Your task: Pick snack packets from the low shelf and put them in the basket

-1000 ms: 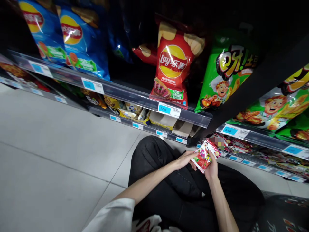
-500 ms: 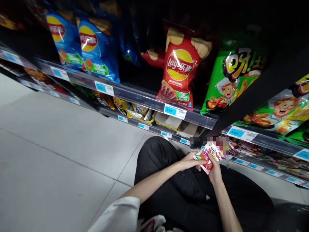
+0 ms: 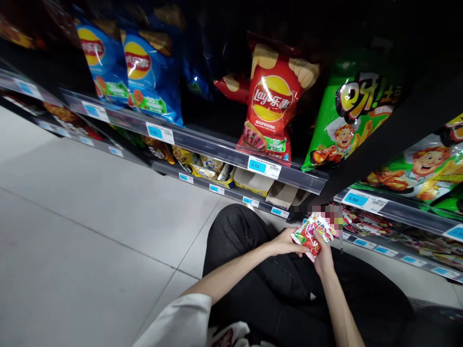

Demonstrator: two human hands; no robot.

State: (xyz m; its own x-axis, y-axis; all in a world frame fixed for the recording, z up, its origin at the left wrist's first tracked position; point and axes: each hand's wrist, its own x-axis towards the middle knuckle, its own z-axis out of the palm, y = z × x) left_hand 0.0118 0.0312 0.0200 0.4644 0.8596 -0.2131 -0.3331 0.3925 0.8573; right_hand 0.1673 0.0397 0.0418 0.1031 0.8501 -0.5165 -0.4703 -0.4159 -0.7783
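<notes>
A small red and white snack packet [image 3: 314, 233] is held in both hands above my black-trousered knees. My left hand [image 3: 285, 242] grips its left edge with the fingers curled under it. The packet's lower right side is pinched by my right hand [image 3: 323, 253], thumb on top. Directly behind the packet is the low shelf [image 3: 383, 243] of similar red packets. A red Lay's chip bag [image 3: 272, 108] stands on the shelf above.
Blue Lay's bags [image 3: 144, 72] stand at the upper left, green snack bags [image 3: 354, 115] at the upper right. Price-tag rails [image 3: 202, 144] run along the shelf fronts. Cardboard boxes [image 3: 253, 180] sit on the lower shelf. Grey floor tiles [image 3: 90, 226] stretch to the left.
The packet and both hands have shifted slightly right and closer to the low shelf. The view has panned a little, showing more of the blue bags.
</notes>
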